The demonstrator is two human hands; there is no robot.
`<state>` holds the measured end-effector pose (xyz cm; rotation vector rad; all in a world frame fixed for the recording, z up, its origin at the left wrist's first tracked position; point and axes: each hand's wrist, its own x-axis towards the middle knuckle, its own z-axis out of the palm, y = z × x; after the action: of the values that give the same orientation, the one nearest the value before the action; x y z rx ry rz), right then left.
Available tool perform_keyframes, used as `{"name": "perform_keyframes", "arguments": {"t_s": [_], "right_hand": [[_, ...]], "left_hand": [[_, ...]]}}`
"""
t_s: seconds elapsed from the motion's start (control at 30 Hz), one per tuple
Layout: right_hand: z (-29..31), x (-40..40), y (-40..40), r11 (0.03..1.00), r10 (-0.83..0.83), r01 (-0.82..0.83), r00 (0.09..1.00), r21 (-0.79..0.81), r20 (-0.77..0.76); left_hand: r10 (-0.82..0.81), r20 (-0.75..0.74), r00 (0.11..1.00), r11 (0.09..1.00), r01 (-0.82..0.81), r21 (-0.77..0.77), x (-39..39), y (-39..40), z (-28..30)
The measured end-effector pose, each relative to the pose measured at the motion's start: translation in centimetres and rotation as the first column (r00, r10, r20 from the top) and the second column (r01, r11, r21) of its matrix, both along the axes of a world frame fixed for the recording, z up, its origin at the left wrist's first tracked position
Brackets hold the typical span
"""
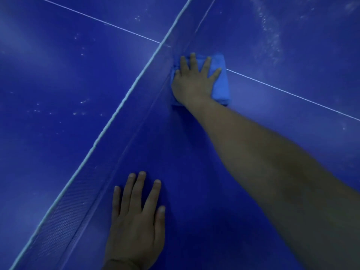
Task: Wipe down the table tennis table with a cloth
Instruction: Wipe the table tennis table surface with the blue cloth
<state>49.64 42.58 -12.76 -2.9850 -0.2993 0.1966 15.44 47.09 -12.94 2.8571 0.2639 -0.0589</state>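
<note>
Low in the frame, left hand (136, 221) flat on the blue table tennis table (194, 191), fingers straight and slightly spread, holding nothing, just beside the net (64, 211). Running diagonally from lower left to upper middle, net with a white top band. Above center, right hand (192, 82) at the end of an outstretched arm, fingers splayed wide, pressing a folded blue cloth (221, 84) flat against the table right at the net's base, over the thin white center line (292, 93). Farther off, in upper left and upper right, pale specks and smears on the surface.
</note>
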Motion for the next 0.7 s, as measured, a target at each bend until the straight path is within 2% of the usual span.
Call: {"name": "perform_keyframes", "arguments": {"t_s": [0.07, 0.13, 0.27, 0.33, 0.4, 0.47, 0.53, 0.57, 0.6, 0.63, 0.67, 0.7], "right_hand": [[0.0, -0.4, -3.5, 0.999, -0.047, 0.046, 0.999, -0.021, -0.017], [0.0, -0.2, -10.2, 0.971, -0.232, 0.232, 0.973, -0.061, -0.001], [0.4, -1.9, -21.3, 0.803, -0.596, 0.595, 0.802, -0.049, -0.04], [0.6, -2.3, -20.8, 0.779, -0.627, 0.627, 0.779, -0.018, -0.013], [0.5, -2.6, -16.9, 0.857, -0.515, 0.515, 0.857, 0.002, 0.027], [-0.4, -4.1, -11.7, 0.98, -0.195, 0.196, 0.978, -0.014, 0.073], [-1.0, -6.0, -10.0, 0.987, 0.159, -0.156, 0.985, -0.049, 0.065], [-1.0, -5.9, -11.5, 0.97, 0.235, -0.231, 0.97, -0.076, 0.054], [-1.0, -5.3, -14.1, 0.973, 0.211, -0.203, 0.975, -0.111, 0.065], [-1.1, -4.6, -17.6, 0.987, 0.089, -0.076, 0.992, -0.145, 0.09], [-1.0, -3.9, -21.5, 0.981, -0.097, 0.114, 0.989, -0.155, 0.115], [-0.6, -3.3, -25.2, 0.936, -0.317, 0.327, 0.944, -0.131, 0.091]], "left_hand": [[0.008, 0.027, 1.0, 1.0, -0.008, -0.006, 0.0, -0.1, 0.1], [0.006, 0.043, 0.999, 1.0, -0.006, -0.004, 0.0, -0.3, 0.2], [-0.002, -0.019, 1.0, 1.0, 0.002, 0.015, 0.1, -0.2, 0.4], [0.01, -0.02, 1.0, 1.0, -0.01, 0.005, 0.1, -0.3, 0.6], [0.015, -0.002, 1.0, 1.0, -0.015, -0.008, 0.3, -0.5, 0.8], [0.016, 0.008, 1.0, 1.0, -0.016, -0.017, 0.3, -0.5, 0.8], [0.023, -0.005, 1.0, 1.0, -0.024, -0.012, 0.3, -0.6, 0.7], [0.027, -0.015, 1.0, 1.0, -0.027, -0.011, 0.2, -0.6, 0.7], [0.027, -0.019, 0.999, 1.0, -0.027, -0.012, 0.2, -0.6, 0.7], [0.025, -0.019, 1.0, 1.0, -0.025, -0.018, 0.2, -0.6, 0.7], [0.022, -0.02, 1.0, 0.999, -0.023, -0.024, 0.2, -0.6, 0.6], [0.021, -0.023, 1.0, 0.999, -0.022, -0.03, 0.3, -0.6, 0.7]]}}
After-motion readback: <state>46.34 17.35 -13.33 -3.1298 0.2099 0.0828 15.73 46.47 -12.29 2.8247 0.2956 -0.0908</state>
